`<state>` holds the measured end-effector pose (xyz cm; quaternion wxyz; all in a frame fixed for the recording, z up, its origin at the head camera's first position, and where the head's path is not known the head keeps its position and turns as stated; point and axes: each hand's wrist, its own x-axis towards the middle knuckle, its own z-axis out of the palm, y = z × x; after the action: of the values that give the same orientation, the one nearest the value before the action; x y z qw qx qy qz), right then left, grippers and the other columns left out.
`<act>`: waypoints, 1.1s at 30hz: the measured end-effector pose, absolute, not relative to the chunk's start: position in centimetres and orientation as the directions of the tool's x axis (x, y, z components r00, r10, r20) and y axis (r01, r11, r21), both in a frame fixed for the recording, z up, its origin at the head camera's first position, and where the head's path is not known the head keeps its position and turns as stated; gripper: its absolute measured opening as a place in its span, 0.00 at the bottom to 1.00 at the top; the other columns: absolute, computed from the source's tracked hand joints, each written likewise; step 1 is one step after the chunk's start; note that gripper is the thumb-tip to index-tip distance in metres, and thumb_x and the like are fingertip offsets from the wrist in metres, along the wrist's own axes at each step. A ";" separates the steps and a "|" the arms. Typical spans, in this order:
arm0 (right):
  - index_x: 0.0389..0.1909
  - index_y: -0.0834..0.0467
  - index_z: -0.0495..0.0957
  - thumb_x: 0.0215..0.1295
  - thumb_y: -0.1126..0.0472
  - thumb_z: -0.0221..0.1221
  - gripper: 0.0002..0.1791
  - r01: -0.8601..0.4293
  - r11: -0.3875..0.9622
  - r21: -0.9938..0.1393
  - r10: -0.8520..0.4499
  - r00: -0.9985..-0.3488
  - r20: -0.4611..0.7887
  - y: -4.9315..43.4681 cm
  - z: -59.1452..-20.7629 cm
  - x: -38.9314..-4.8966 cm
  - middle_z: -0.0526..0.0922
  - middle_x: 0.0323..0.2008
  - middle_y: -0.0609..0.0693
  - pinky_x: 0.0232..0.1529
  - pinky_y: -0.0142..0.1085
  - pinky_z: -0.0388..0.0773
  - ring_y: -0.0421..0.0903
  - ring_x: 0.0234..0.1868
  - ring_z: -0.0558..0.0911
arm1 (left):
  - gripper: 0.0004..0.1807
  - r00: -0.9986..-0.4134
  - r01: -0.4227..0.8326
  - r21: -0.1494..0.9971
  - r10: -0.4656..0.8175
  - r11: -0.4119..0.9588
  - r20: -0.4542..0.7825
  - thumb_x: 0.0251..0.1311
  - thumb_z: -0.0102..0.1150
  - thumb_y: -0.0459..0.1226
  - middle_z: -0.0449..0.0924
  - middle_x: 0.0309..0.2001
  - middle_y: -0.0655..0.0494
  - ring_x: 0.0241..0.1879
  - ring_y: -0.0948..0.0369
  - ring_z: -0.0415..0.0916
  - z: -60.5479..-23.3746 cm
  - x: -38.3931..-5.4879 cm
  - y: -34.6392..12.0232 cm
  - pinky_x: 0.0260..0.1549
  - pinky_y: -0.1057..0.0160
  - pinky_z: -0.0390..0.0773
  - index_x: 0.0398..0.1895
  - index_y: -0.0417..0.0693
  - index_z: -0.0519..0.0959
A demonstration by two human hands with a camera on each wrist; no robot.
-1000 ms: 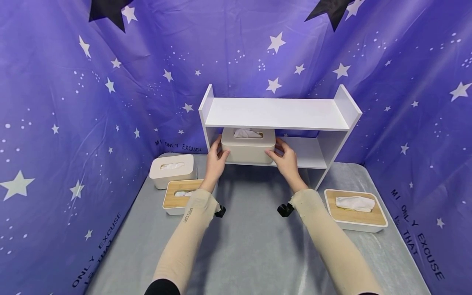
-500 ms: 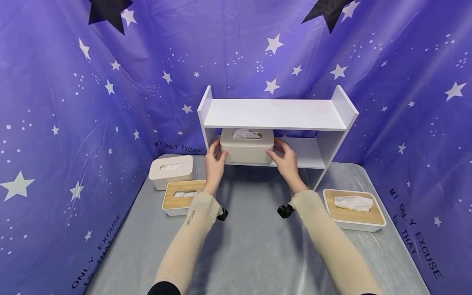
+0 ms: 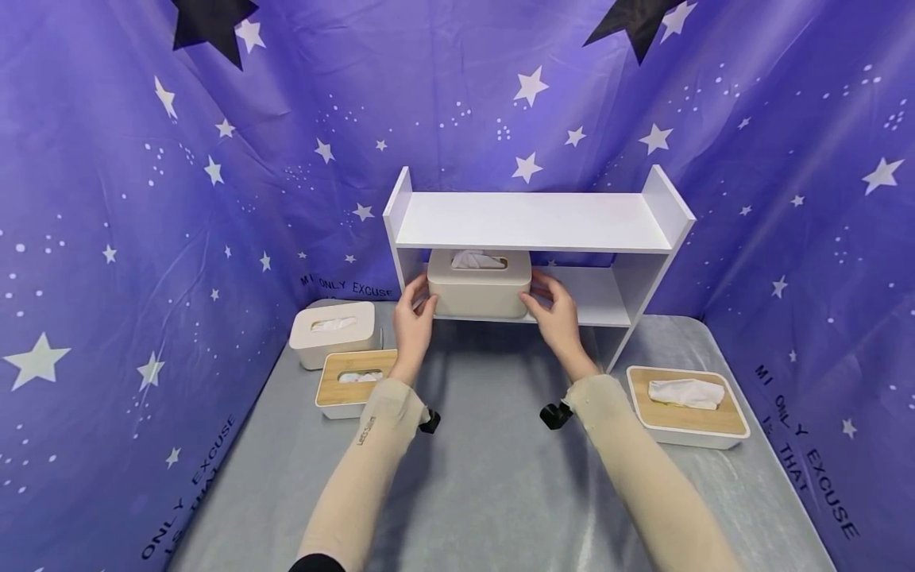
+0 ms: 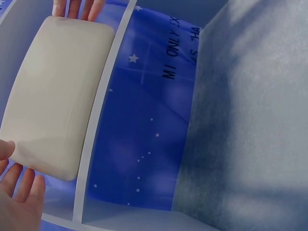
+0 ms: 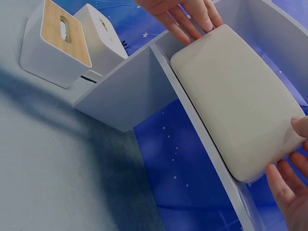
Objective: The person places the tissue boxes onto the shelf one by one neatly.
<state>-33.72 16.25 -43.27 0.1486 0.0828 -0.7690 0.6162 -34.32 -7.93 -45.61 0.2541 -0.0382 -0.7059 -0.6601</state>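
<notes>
A cream tissue box (image 3: 480, 294) with white tissue in its top slot rests on the lower level of a white two-tier shelf (image 3: 536, 221), near its left side. My left hand (image 3: 413, 322) is at the box's left end, thumb by the front corner and fingers along the side. At the right end, my right hand (image 3: 560, 322) lies likewise, its thumb at the front corner. Both hands' fingers look relaxed. In the left wrist view, the left fingertips (image 4: 30, 174) are close to the box's end; firm contact cannot be told.
Left of the shelf stand another cream tissue box (image 3: 336, 334) and a wood-lidded tissue box (image 3: 355, 381). A second wood-lidded box (image 3: 689, 407) is at the right on the grey tabletop (image 3: 493, 477). A purple starry curtain (image 3: 457, 95) hangs behind.
Both hands have eased slightly outward, their thumbs shifting toward the box's corners. The box stays in place on the shelf. The head view shifted a little.
</notes>
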 end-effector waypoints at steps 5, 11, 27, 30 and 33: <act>0.64 0.69 0.71 0.65 0.68 0.63 0.27 -0.325 0.210 -0.922 0.081 -0.934 0.347 16.3 -44.3 -34.1 0.76 0.62 0.68 0.43 0.13 0.76 0.63 0.62 0.78 | 0.23 -0.866 0.397 0.908 -0.274 0.135 0.419 0.63 0.57 0.21 0.77 0.60 0.31 0.62 0.39 0.75 -45.1 -33.6 -7.8 0.62 0.45 0.77 0.62 0.29 0.73; 0.63 0.68 0.72 0.65 0.68 0.64 0.26 -0.321 0.239 -0.916 0.091 -0.932 0.350 16.4 -44.5 -33.8 0.76 0.63 0.65 0.46 0.14 0.77 0.62 0.62 0.78 | 0.22 -0.866 0.398 0.909 -0.276 0.125 0.417 0.63 0.57 0.22 0.77 0.60 0.32 0.61 0.41 0.76 -45.2 -33.5 -7.9 0.61 0.46 0.78 0.62 0.29 0.74; 0.63 0.69 0.72 0.65 0.68 0.63 0.26 -0.310 0.261 -0.914 0.085 -0.936 0.342 16.3 -44.2 -32.4 0.75 0.64 0.66 0.49 0.18 0.79 0.64 0.61 0.79 | 0.20 -0.869 0.393 0.914 -0.282 0.105 0.406 0.63 0.60 0.26 0.80 0.58 0.38 0.59 0.45 0.79 -46.1 -33.1 -8.5 0.61 0.50 0.79 0.59 0.36 0.78; 0.63 0.66 0.73 0.65 0.66 0.64 0.26 -0.312 0.267 -0.912 0.094 -0.933 0.347 16.5 -45.4 -32.9 0.76 0.63 0.63 0.49 0.19 0.79 0.62 0.60 0.80 | 0.20 -0.867 0.401 0.911 -0.279 0.101 0.413 0.64 0.60 0.26 0.80 0.58 0.37 0.59 0.44 0.79 -46.3 -33.1 -8.6 0.61 0.48 0.79 0.59 0.37 0.78; 0.63 0.66 0.73 0.65 0.66 0.64 0.26 -0.322 0.259 -0.911 0.092 -0.930 0.355 16.5 -45.8 -32.9 0.76 0.63 0.64 0.48 0.18 0.79 0.62 0.60 0.80 | 0.20 -0.866 0.399 0.910 -0.281 0.110 0.414 0.64 0.60 0.26 0.81 0.58 0.39 0.59 0.45 0.79 -46.4 -33.0 -8.7 0.60 0.49 0.79 0.59 0.37 0.78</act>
<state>-32.93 16.51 -45.79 0.1715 0.0740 -0.7748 0.6040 -33.03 -8.73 -46.38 0.2555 -0.0424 -0.7000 -0.6656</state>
